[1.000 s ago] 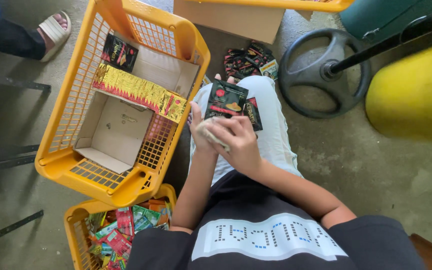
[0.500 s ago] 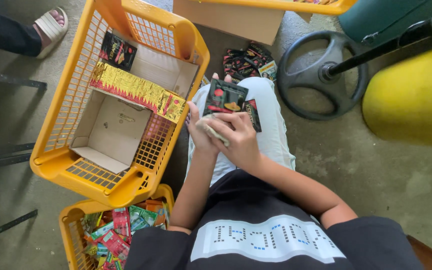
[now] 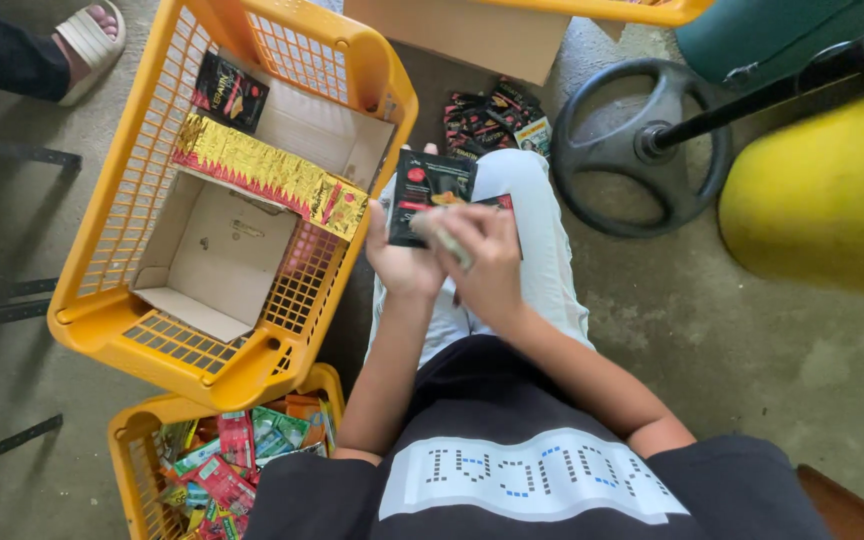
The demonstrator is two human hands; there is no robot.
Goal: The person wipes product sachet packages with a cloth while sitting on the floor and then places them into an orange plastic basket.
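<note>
Person in a dark top and pale trousers

The black short-sleeved shirt [image 3: 542,470] carries a white panel across the chest, filled with dotted block lettering, some dots blue. Light grey-white trousers [image 3: 547,270] cover the legs. Both forearms are bare below the sleeves, and neither the left hand [image 3: 404,262] nor the right hand [image 3: 482,262] is gloved.

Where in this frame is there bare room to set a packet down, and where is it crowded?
Free: the cardboard floor inside the large yellow basket, below the gold packet strip, and bare concrete right of the knee. Crowded: the small yellow basket full of sachets, the dark packet pile by the wheel base, and the lap, where both hands hold packets.
</note>
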